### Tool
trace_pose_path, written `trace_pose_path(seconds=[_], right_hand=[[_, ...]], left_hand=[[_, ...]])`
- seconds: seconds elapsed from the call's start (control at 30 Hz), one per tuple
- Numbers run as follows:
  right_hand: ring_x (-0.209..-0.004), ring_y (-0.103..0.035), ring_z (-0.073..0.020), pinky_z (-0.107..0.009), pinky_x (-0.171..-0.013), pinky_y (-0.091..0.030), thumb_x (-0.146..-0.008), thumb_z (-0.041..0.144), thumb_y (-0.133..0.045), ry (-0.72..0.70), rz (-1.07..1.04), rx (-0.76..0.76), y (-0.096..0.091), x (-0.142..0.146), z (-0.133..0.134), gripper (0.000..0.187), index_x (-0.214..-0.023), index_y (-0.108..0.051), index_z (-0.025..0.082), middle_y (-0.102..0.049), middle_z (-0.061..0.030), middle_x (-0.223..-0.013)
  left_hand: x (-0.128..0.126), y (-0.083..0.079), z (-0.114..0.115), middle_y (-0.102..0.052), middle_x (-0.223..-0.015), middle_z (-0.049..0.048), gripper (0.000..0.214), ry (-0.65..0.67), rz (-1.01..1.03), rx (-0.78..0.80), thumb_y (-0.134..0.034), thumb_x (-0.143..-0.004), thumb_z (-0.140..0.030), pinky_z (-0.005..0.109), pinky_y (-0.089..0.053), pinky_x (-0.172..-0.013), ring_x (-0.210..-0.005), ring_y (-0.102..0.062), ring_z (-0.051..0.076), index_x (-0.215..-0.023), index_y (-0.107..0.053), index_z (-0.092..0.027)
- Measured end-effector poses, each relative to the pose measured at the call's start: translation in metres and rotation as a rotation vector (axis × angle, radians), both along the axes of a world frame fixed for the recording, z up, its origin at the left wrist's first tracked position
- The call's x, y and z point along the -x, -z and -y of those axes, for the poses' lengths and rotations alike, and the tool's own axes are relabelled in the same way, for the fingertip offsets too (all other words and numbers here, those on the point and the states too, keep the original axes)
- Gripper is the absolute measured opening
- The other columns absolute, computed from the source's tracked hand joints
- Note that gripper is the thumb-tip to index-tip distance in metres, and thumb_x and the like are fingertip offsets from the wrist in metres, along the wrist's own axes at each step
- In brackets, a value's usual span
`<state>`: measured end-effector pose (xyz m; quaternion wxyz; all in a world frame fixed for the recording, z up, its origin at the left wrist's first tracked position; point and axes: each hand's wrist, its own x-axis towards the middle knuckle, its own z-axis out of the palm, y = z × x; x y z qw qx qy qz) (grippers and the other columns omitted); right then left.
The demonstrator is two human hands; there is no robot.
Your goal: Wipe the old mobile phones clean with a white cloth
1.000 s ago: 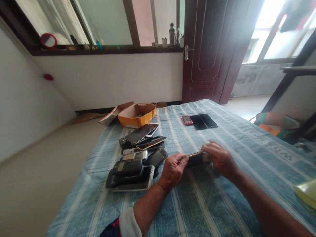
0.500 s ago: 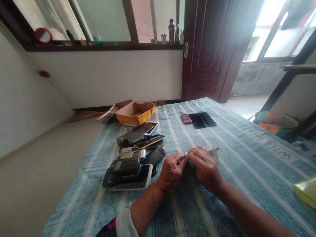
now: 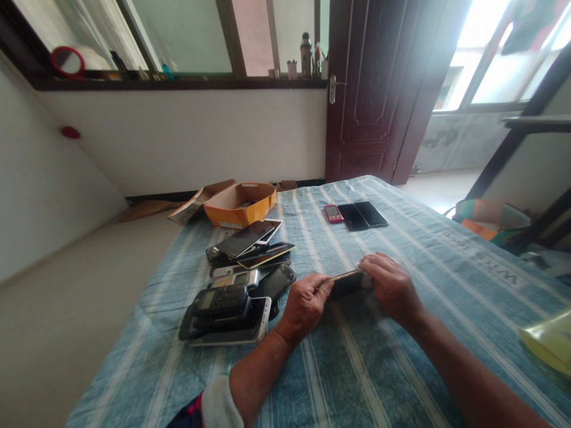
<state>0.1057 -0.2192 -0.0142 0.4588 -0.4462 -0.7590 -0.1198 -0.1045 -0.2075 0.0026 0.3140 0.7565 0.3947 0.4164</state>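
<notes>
Pinched at its left end by my left hand (image 3: 307,304), a dark phone (image 3: 345,286) is tilted up on its edge just above the striped cloth. Its narrow gold-coloured rim faces up. My right hand (image 3: 391,290) curls over the phone's right end, pressing a piece of white cloth (image 3: 363,274) against it. Most of that white piece is hidden by the fingers, so I cannot tell whether it is fabric or tissue. To the left of my left hand lies a heap of old mobile phones (image 3: 227,300), some flat screens and some with keypads.
A blue striped tablecloth (image 3: 307,380) covers the table. Farther back lie a pink keypad phone (image 3: 332,213) and two black phones (image 3: 362,215) side by side. An orange cardboard box (image 3: 243,214) stands open at the far left. Yellow plastic packaging (image 3: 548,339) lies at the right edge.
My right hand has slid right along the phone with the white cloth, uncovering the upper rim and dark face. My left hand keeps its pinch. The view has shifted slightly.
</notes>
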Motion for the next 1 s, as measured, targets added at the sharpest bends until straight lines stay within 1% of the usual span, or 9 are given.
trace_pose_path(seconds=[0.13, 0.2, 0.33, 0.43, 0.57, 0.67, 0.8, 1.0], right_hand=[[-0.095, -0.065, -0.0254, -0.045, -0.092, -0.050, -0.087, 0.007, -0.042, 0.151, -0.002, -0.034, 0.003, 0.003, 0.001, 0.029, -0.089, -0.069, 0.016, -0.070, -0.0111, -0.092], [-0.096, -0.064, -0.0259, -0.045, -0.093, -0.049, -0.087, 0.007, -0.042, 0.174, 0.014, -0.057, 0.003, 0.009, 0.004, 0.029, -0.089, -0.069, 0.015, -0.070, -0.0118, -0.093], [-0.102, -0.063, -0.0254, -0.045, -0.096, -0.047, -0.086, 0.003, -0.039, 0.094, 0.046, -0.070, 0.001, 0.029, 0.011, 0.033, -0.096, -0.069, 0.014, -0.070, -0.0122, -0.097], [-0.106, -0.063, -0.0238, -0.045, -0.099, -0.046, -0.087, 0.002, -0.039, 0.044, 0.043, -0.067, 0.002, 0.042, 0.015, 0.036, -0.103, -0.067, 0.016, -0.070, -0.0109, -0.100], [-0.110, -0.061, -0.0234, -0.045, -0.101, -0.045, -0.088, 0.003, -0.040, 0.003, 0.036, -0.081, 0.002, 0.051, 0.018, 0.035, -0.107, -0.066, 0.017, -0.070, -0.0101, -0.104], [-0.112, -0.061, -0.0231, -0.044, -0.102, -0.044, -0.088, 0.003, -0.040, -0.018, 0.060, -0.070, 0.000, 0.051, 0.019, 0.035, -0.108, -0.066, 0.017, -0.070, -0.0104, -0.106], [-0.108, -0.062, -0.0216, -0.040, -0.099, -0.046, -0.086, 0.002, -0.039, -0.032, 0.068, -0.041, -0.004, 0.041, 0.018, 0.036, -0.104, -0.067, 0.016, -0.070, -0.0096, -0.103], [-0.103, -0.063, -0.0248, -0.045, -0.095, -0.049, -0.086, 0.004, -0.040, 0.074, 0.041, -0.007, -0.005, 0.017, 0.009, 0.034, -0.097, -0.070, 0.016, -0.070, -0.0108, -0.099]], left_hand=[[-0.001, 0.001, -0.001, -0.072, -0.078, 0.0060, 0.024, 0.001, -0.001, -0.004, -0.054, -0.089, -0.027, 0.025, -0.048, -0.069, -0.074, -0.066, 0.018, -0.086, -0.073, -0.014], [-0.001, 0.002, -0.001, -0.072, -0.078, 0.0060, 0.024, 0.007, -0.001, -0.004, -0.054, -0.089, -0.028, 0.025, -0.048, -0.069, -0.073, -0.066, 0.018, -0.087, -0.073, -0.014], [-0.001, 0.001, 0.000, -0.072, -0.079, 0.0070, 0.025, 0.017, -0.004, -0.006, -0.053, -0.090, -0.028, 0.025, -0.049, -0.070, -0.074, -0.066, 0.018, -0.090, -0.073, -0.013], [-0.002, 0.000, 0.001, -0.072, -0.080, 0.0076, 0.026, 0.027, 0.006, -0.014, -0.053, -0.090, -0.029, 0.026, -0.049, -0.071, -0.074, -0.066, 0.018, -0.090, -0.073, -0.012], [-0.001, 0.001, 0.002, -0.071, -0.078, 0.0068, 0.028, 0.030, 0.008, -0.008, -0.053, -0.091, -0.030, 0.026, -0.049, -0.070, -0.073, -0.065, 0.017, -0.091, -0.073, -0.011], [-0.001, 0.001, 0.002, -0.071, -0.079, 0.0066, 0.027, 0.035, 0.010, -0.002, -0.053, -0.091, -0.031, 0.025, -0.049, -0.071, -0.073, -0.065, 0.017, -0.090, -0.073, -0.012], [0.000, 0.001, 0.002, -0.073, -0.082, 0.0063, 0.025, 0.031, 0.008, -0.001, -0.054, -0.090, -0.030, 0.026, -0.050, -0.072, -0.076, -0.066, 0.018, -0.090, -0.073, -0.013], [0.000, -0.002, 0.000, -0.072, -0.076, 0.0040, 0.024, 0.010, -0.014, 0.006, -0.054, -0.089, -0.029, 0.025, -0.049, -0.067, -0.073, -0.066, 0.017, -0.087, -0.074, -0.016]])
